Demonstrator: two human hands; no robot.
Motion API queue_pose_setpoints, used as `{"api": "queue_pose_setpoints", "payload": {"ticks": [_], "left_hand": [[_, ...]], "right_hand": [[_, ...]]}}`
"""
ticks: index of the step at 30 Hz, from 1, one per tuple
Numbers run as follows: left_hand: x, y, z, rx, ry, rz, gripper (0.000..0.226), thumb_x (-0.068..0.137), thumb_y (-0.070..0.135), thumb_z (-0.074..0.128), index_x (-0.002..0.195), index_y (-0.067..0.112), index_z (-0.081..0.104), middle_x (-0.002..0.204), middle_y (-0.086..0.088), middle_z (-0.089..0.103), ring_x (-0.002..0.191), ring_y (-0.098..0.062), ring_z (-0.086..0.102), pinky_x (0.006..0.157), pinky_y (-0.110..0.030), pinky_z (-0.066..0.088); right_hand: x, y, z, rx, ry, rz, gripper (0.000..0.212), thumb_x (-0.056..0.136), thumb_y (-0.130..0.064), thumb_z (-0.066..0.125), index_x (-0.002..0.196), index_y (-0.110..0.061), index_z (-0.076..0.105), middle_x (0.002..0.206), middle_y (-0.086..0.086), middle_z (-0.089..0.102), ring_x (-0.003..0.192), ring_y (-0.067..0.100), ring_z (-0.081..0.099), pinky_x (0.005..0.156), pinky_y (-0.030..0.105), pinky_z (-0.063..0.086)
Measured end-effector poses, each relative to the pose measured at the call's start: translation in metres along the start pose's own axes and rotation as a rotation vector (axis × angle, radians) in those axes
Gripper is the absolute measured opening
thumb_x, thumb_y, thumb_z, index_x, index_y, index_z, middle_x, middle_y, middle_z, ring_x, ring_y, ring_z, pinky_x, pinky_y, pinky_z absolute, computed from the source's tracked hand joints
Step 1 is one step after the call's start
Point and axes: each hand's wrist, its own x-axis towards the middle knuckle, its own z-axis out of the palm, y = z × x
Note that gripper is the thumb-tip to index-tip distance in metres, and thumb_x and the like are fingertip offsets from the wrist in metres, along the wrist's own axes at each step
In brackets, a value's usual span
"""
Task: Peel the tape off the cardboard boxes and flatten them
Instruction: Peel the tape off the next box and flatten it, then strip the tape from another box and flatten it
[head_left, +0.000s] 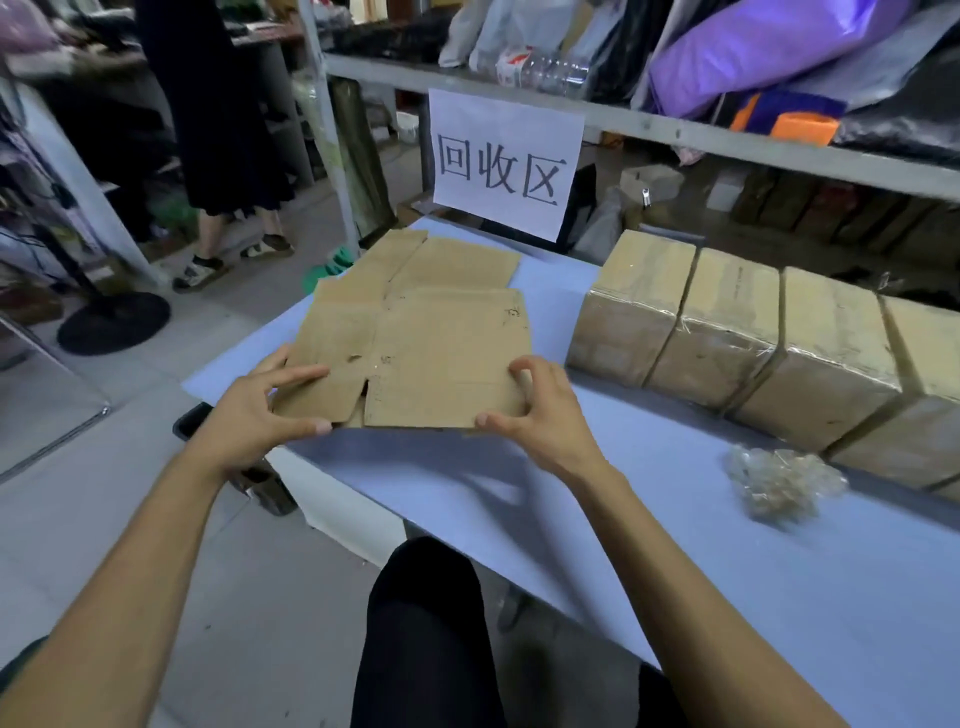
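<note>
Closest to the camera, the person's left hand (265, 410) and right hand (530, 410) both hold the near edge of a flattened cardboard box (415, 358). On each hand the thumb sits at the edge and the fingers curl over onto the top face, so it's a pinch on both sides, probably to square the sheet up on the pile. It lies on the pale blue table (675, 545), overlapping a second flattened box (447, 262) just behind it, so this corner looks like the stack for finished ones.

Off to the right on the table is a crumpled wad of clear tape (784, 480), sitting apart from the cardboard, presumably what's been peeled so far. Behind that, a row of taped boxes (737, 332) stands side by side, touching, still sealed and waiting. So a fair bit of the job is left.

At the back, a paper sign (506, 161) hangs from the shelf rail (727, 137).
</note>
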Motion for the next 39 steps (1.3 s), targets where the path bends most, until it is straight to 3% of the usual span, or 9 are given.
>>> {"api": "queue_pose_setpoints", "payload": {"ticks": [3,7,10,15,21,23,27,32,39], "left_hand": [[0.053,-0.002,-0.015,0.08,0.203,0.03,0.047,0.073,0.011,0.087,0.116,0.02,0.071,0.158,-0.006,0.032,0.141,-0.017,0.037,0.11,-0.029,0.032],[0.128,0.011,-0.006,0.138,0.534,0.02,0.016,0.085,0.016,0.075,0.096,0.006,0.072,0.119,-0.016,0.062,0.101,-0.023,0.06,0.083,-0.024,0.04],[0.16,0.022,0.025,0.155,0.267,-0.035,0.022,0.091,0.011,0.067,0.111,0.001,0.07,0.116,-0.017,0.067,0.104,-0.03,0.06,0.077,-0.029,0.04],[0.163,0.008,0.074,0.322,0.008,-0.035,0.04,0.094,0.018,0.064,0.131,0.003,0.06,0.137,-0.015,0.058,0.121,-0.03,0.054,0.094,-0.035,0.043],[0.159,0.02,0.106,0.394,0.029,0.08,0.035,0.093,0.014,0.059,0.126,0.005,0.061,0.132,-0.015,0.056,0.119,-0.032,0.054,0.095,-0.04,0.046],[0.159,0.043,0.119,0.391,0.045,0.158,0.034,0.092,0.014,0.058,0.126,0.006,0.061,0.128,-0.014,0.059,0.117,-0.032,0.055,0.093,-0.04,0.048],[0.156,0.105,0.153,0.25,0.018,0.299,0.042,0.09,0.012,0.058,0.132,0.009,0.058,0.127,-0.011,0.062,0.118,-0.029,0.056,0.098,-0.037,0.046],[0.141,0.168,0.206,0.053,-0.207,0.343,0.072,0.089,0.018,0.067,0.152,0.023,0.032,0.144,-0.004,0.05,0.132,-0.022,0.048,0.103,-0.035,0.043],[0.119,0.179,0.212,-0.106,-0.074,0.265,0.052,0.084,0.011,0.069,0.132,0.02,0.051,0.107,0.006,0.062,0.102,-0.017,0.06,0.078,-0.02,0.041]], "right_hand": [[0.046,-0.006,0.005,-0.037,0.019,-0.069,0.056,0.076,-0.021,0.082,0.12,-0.014,0.049,0.118,0.001,0.043,0.104,0.013,0.043,0.074,0.006,0.033],[0.11,-0.016,0.02,0.049,0.212,0.014,0.036,0.078,-0.02,0.079,0.098,-0.016,0.049,0.108,0.005,0.048,0.086,0.014,0.048,0.065,0.023,0.035],[0.148,-0.009,0.035,0.059,0.242,0.153,0.025,0.082,-0.011,0.072,0.102,-0.011,0.057,0.112,0.011,0.059,0.093,0.022,0.055,0.074,0.027,0.041],[0.165,0.01,0.049,-0.024,0.155,0.274,0.03,0.087,-0.001,0.057,0.117,-0.006,0.061,0.121,0.013,0.061,0.113,0.03,0.057,0.088,0.031,0.047],[0.138,0.001,0.012,-0.379,0.077,0.049,0.044,0.089,-0.004,0.051,0.132,-0.013,0.058,0.136,0.01,0.052,0.117,0.03,0.055,0.092,0.037,0.048],[0.116,0.005,-0.02,-0.51,0.203,-0.091,0.035,0.091,-0.005,0.049,0.124,-0.012,0.061,0.133,0.007,0.052,0.111,0.03,0.056,0.083,0.039,0.05],[0.084,0.03,-0.09,-0.781,0.588,-0.27,0.019,0.078,-0.01,0.051,0.086,0.0,0.065,0.095,0.019,0.063,0.085,0.04,0.057,0.068,0.04,0.045],[0.06,0.071,-0.133,-0.895,0.436,0.045,0.043,0.083,-0.036,0.066,0.104,0.001,0.06,0.113,0.022,0.058,0.107,0.039,0.051,0.093,0.048,0.039],[0.047,0.067,-0.121,-0.682,0.459,-0.08,0.047,0.082,-0.028,0.071,0.12,-0.003,0.059,0.126,0.017,0.058,0.133,0.042,0.038,0.115,0.048,0.026]]}}
